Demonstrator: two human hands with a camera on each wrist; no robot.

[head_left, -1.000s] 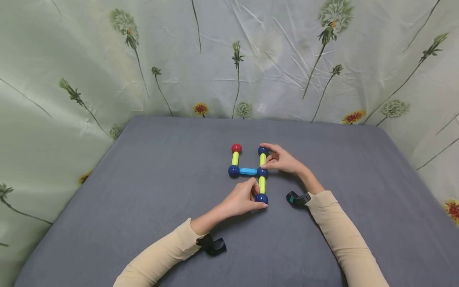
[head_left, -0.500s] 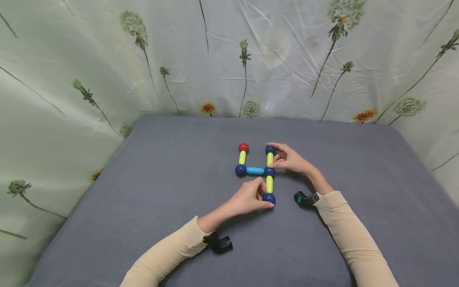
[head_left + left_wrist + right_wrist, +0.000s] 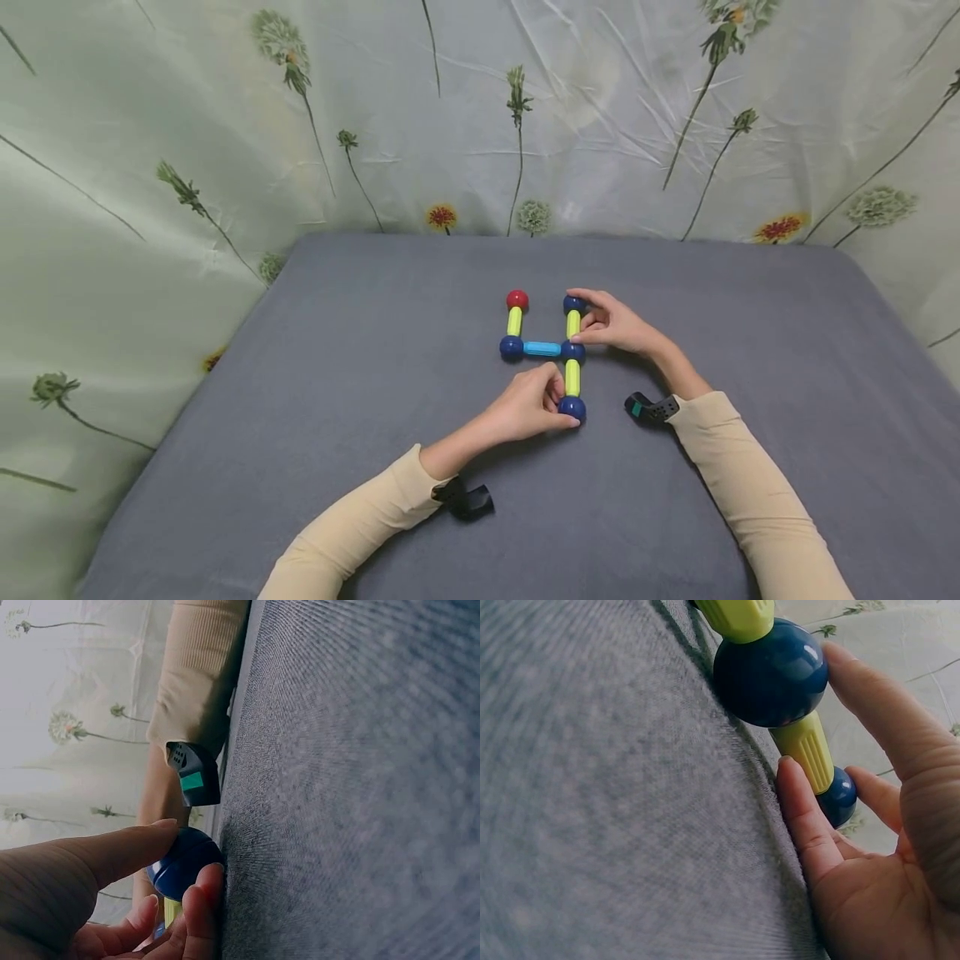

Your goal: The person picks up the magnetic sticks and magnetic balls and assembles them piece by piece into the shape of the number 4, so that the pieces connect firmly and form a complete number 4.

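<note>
A figure shaped like a 4, built of balls and rods, lies on the grey cloth. On its right side, yellow-green rods link a near blue ball, a middle blue ball and a far blue ball. A light blue rod runs left to another blue ball, from which a yellow-green rod leads to a red ball. My left hand pinches the near ball between thumb and fingers. My right hand spans the upper rod, thumb at the middle ball, forefinger on the far one.
The grey cloth surface spreads around the figure. Behind it and at the left hangs a pale curtain with dandelion prints. Black wrist mounts jut out beneath both beige sleeves.
The head view has swung slightly, so everything sits farther right and a little higher in it. Both hands keep their places on the figure.
</note>
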